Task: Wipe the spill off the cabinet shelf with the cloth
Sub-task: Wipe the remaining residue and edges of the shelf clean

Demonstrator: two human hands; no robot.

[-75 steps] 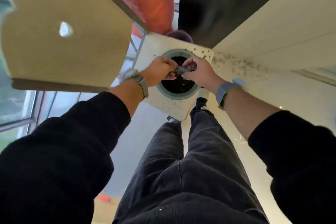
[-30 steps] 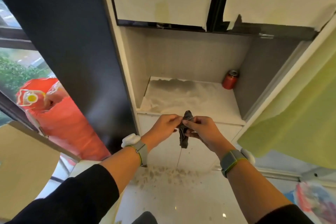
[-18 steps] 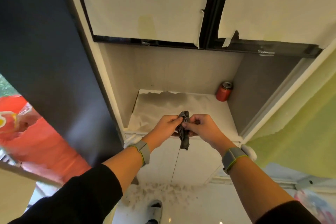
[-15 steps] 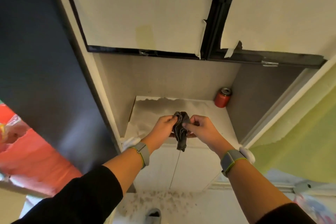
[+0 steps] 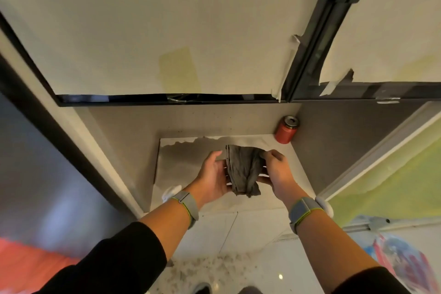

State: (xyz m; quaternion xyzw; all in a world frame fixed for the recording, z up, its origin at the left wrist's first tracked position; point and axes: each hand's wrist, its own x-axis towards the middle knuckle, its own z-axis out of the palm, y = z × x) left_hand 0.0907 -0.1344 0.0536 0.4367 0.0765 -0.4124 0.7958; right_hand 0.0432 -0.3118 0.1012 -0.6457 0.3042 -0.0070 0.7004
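A dark grey cloth (image 5: 243, 170) hangs bunched between both hands, just above the front half of the pale cabinet shelf (image 5: 181, 169). My left hand (image 5: 213, 178) holds its left edge with the palm turned inward. My right hand (image 5: 275, 169) pinches its right edge from above. A darker patch (image 5: 188, 150) with a ragged outline covers the back of the shelf; it may be the spill or a shadow. The cloth hides the middle of the shelf.
A red drink can (image 5: 286, 129) stands in the shelf's back right corner. Closed upper cabinet doors (image 5: 167, 31) hang above the opening. A yellow-green door (image 5: 393, 179) stands open at the right. Crumbs (image 5: 214, 267) lie on the floor below, with a red bag (image 5: 31, 262) at the bottom left.
The view swung from a bin on the floor up to the cabinet. Both hands lifted the cloth over the shelf and spread it wider.
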